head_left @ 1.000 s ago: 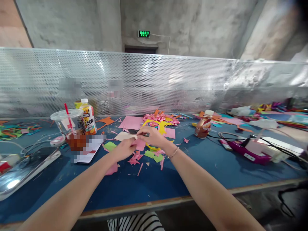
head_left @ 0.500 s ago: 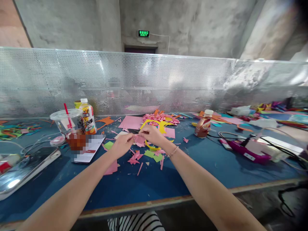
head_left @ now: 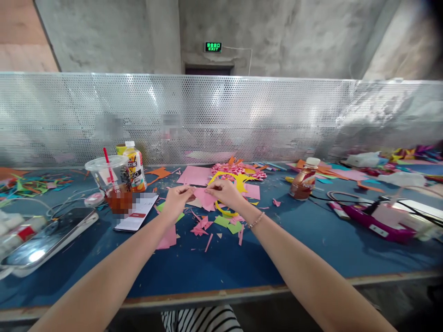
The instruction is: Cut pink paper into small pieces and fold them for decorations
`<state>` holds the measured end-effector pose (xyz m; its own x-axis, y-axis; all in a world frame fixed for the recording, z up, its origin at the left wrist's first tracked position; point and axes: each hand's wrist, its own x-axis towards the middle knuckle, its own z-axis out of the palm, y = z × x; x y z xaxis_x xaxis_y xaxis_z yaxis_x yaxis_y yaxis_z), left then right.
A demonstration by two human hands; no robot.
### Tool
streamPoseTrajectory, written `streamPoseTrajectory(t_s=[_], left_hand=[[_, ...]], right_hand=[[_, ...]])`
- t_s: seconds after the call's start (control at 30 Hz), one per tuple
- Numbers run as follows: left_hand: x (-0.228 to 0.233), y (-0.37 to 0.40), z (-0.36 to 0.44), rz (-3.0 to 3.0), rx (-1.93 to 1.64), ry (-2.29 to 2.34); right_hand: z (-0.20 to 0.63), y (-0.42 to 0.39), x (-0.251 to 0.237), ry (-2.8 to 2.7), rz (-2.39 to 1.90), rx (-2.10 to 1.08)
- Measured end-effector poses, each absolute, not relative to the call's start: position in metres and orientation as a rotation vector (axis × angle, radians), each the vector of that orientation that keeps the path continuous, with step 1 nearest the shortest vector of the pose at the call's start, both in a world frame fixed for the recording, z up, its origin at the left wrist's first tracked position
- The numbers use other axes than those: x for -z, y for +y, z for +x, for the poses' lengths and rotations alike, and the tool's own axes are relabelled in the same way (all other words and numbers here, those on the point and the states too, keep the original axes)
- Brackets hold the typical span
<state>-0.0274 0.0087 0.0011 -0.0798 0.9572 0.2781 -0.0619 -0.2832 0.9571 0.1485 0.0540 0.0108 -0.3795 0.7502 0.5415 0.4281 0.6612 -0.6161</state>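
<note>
Between my two hands, a piece of pink paper (head_left: 204, 199) is stretched out above the middle of the table. My left hand (head_left: 176, 202) is closed, pinching the paper's left side between thumb and fingers. On the other side, my right hand (head_left: 225, 193) pinches its right part. Yellow cut paper (head_left: 241, 185) lies just behind my right hand. Below the hands are a crumpled pink paper piece (head_left: 201, 226), green paper pieces (head_left: 228, 224) and thin pink strips. A pink sheet (head_left: 194, 175) lies behind my left hand.
To the left stand a plastic cup with a straw (head_left: 110, 184) and a juice bottle (head_left: 135, 169), beside a phone (head_left: 143, 213). A brown drink bottle (head_left: 303, 182) and a purple object (head_left: 379, 223) with cables are on the right. A perforated metal screen (head_left: 277, 122) closes the back.
My hands have drawn slightly apart, and more of the pink paper now shows flat between them. The whole view has shifted a little, so things appear further right.
</note>
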Motion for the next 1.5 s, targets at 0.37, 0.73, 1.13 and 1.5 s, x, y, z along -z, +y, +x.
streamPoseTrajectory(t_s=[0.37,0.73,1.13,1.5], left_hand=[[0.002,0.01,-0.028,1.496,-1.47,1.021],[0.0,0.008,-0.027,1.42,-1.509,0.948],[-0.002,0.008,-0.027,1.395,-1.523,1.021],[0.001,0.007,-0.027,2.05,-1.234,1.181]], right_hand=[[0.131,0.03,-0.013,-2.049,-0.912,-0.424],[0.134,0.037,-0.011,-1.94,-0.915,-0.736],[0.144,0.045,-0.018,-1.92,-0.958,-0.779],[0.146,0.045,-0.015,-2.105,-0.896,-0.705]])
